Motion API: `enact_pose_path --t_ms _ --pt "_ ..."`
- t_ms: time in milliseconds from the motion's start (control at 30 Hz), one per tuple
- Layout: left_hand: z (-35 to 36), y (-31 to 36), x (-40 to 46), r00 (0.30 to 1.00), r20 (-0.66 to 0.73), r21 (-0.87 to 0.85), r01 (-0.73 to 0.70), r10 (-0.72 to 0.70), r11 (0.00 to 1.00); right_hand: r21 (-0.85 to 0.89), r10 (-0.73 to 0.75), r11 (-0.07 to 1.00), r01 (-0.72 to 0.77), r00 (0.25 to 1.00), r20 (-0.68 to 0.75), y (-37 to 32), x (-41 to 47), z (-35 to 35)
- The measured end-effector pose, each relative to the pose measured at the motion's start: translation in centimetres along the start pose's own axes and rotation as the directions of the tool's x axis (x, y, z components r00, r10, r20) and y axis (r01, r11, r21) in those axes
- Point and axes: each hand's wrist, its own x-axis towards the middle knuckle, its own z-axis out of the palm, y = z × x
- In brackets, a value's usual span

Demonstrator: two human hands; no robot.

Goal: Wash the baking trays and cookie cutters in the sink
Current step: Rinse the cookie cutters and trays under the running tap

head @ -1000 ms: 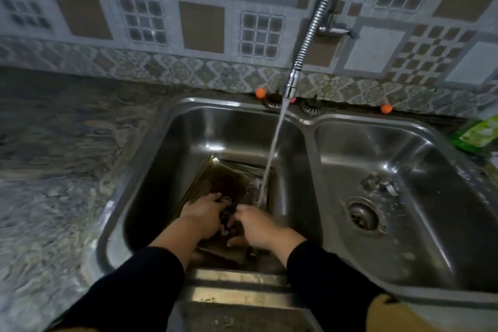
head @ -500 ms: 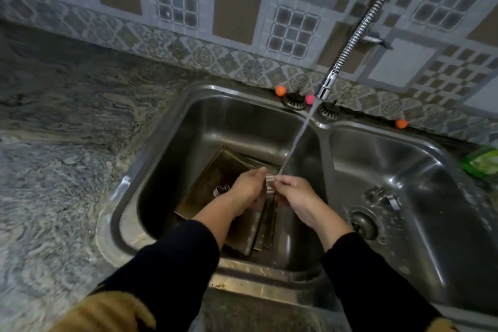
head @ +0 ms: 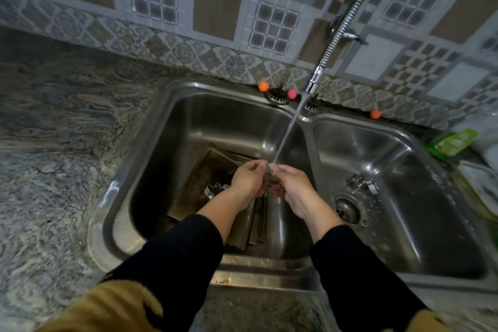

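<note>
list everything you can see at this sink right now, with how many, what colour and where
baking trays: several, dark brown, stacked in the left basin
cookie cutter: one, silver, lying on the top tray
held cookie cutter: one, metal, under the water stream
sink: two steel basins
faucet hose: one, chrome, running
small balls: two orange, one pink, on the sink's back rim
green packet: one, on the right counter
left hand, right hand: both grip the held cutter

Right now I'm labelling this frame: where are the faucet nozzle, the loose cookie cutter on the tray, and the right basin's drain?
faucet nozzle [head: 312,83], head view, chrome tip.
loose cookie cutter [head: 214,191], head view, wavy metal rim.
drain [head: 347,209], head view, strainer centre.
</note>
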Motion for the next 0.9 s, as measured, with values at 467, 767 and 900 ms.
enact_pose_path --t_ms 467,767,900 --pt "0.0 0.0 -0.5 0.997 -0.07 -0.026 -0.044 0.042 0.999 0.054 0.022 0.998 -0.023 0.999 0.032 -1.6 -0.5 0.5" --pt "0.8 0.4 -0.5 0.998 -0.054 -0.041 -0.04 0.038 0.998 -0.135 -0.152 0.979 0.154 0.988 0.025 -0.8 -0.8 -0.6" --pt "1.0 -0.2 -0.6 0.995 0.034 -0.059 -0.089 0.091 0.994 -0.234 -0.186 0.951 0.202 0.979 0.089 -0.6 0.1 -1.4"
